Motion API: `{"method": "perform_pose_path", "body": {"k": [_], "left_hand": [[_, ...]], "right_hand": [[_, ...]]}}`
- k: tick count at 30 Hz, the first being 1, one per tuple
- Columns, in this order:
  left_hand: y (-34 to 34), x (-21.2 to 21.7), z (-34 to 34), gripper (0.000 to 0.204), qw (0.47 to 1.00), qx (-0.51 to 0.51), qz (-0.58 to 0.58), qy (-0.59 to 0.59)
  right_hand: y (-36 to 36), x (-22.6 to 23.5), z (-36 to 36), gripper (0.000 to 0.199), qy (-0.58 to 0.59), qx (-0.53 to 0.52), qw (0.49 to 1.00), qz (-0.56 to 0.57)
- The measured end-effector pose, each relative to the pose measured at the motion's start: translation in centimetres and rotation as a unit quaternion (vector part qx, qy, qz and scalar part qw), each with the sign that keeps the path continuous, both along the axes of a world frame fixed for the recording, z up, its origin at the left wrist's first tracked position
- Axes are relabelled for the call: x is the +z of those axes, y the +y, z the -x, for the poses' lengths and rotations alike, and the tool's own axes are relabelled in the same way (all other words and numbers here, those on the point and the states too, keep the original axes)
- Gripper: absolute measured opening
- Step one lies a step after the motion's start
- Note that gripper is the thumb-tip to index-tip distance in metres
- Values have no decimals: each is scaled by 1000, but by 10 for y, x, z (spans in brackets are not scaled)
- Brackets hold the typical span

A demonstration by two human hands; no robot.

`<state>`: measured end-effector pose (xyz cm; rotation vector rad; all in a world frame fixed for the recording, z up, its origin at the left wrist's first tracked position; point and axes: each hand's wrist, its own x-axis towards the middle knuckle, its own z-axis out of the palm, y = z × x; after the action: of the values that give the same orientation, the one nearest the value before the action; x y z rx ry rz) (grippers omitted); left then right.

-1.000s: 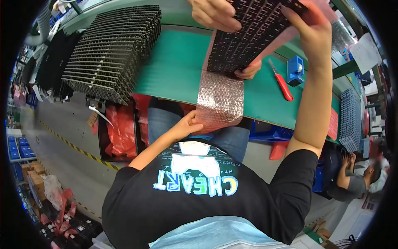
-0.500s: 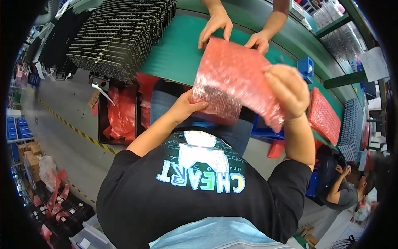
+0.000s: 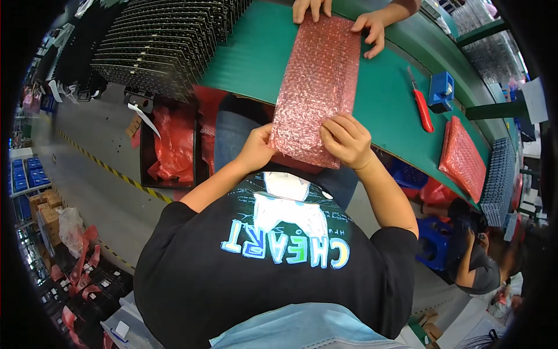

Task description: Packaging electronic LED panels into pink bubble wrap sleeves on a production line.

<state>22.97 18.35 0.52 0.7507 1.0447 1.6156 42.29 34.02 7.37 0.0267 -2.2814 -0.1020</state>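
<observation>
Nearest the wearer, both hands gripped the near short end of a pink bubble-wrap pouch (image 3: 317,87). The left hand (image 3: 257,148) pinched the corner at about 7 o'clock of the pouch, fingers closed narrowly on the edge; the right hand (image 3: 347,139) lay over the corner at about 5 o'clock, fingers curled flat on top and holding it down. The two hands were about equally near. From the fingers the pouch ran away toward 12 o'clock, long axis pointing across the green desk (image 3: 256,58), its near end overhanging the desk's edge.

At the far end, another person's hands (image 3: 372,26) rested on the pouch's far corners. Whether anything was inside the pouch could not be told.

Toward 2 o'clock lay a red-handled tool (image 3: 423,107), a small blue box (image 3: 442,90) and a second pink pouch (image 3: 463,157). At 10 o'clock stood rows of stacked black keyboards (image 3: 165,46); under the desk sat a crate (image 3: 143,156) with red bags (image 3: 174,145) in it.
</observation>
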Motion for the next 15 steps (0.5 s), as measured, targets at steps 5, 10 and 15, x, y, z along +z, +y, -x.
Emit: {"method": "perform_pose_path", "body": {"k": [5,10,15], "left_hand": [[-5,4,5,21,980,-113,73,-149],[-4,24,0,24,987,-87,135,-30],[-4,27,2,28,968,-68,186,157]], "right_hand": [[-10,-12,-3,11,-35,-47,996,70],[-22,-15,-11,14,-67,-99,986,113],[-35,-11,-19,19,-80,-117,982,122]]}}
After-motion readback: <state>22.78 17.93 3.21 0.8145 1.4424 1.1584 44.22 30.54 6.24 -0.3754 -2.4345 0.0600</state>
